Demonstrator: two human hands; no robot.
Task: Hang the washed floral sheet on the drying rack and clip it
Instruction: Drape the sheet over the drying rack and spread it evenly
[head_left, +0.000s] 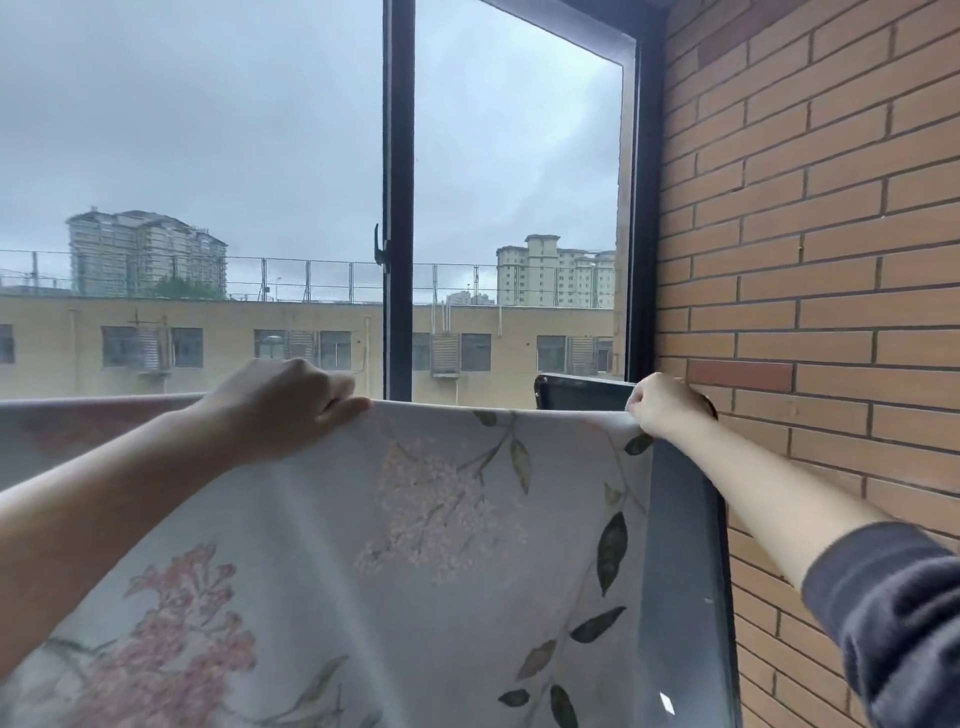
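The floral sheet (441, 545) is held spread below the window post (398, 208), its top edge pinched by the left hand (291, 405) left of the post and gripped by the curled right hand (665, 402) right of it. No rack bar or clip can be made out, so hanging is judged unfinished and clipping not yet begun.
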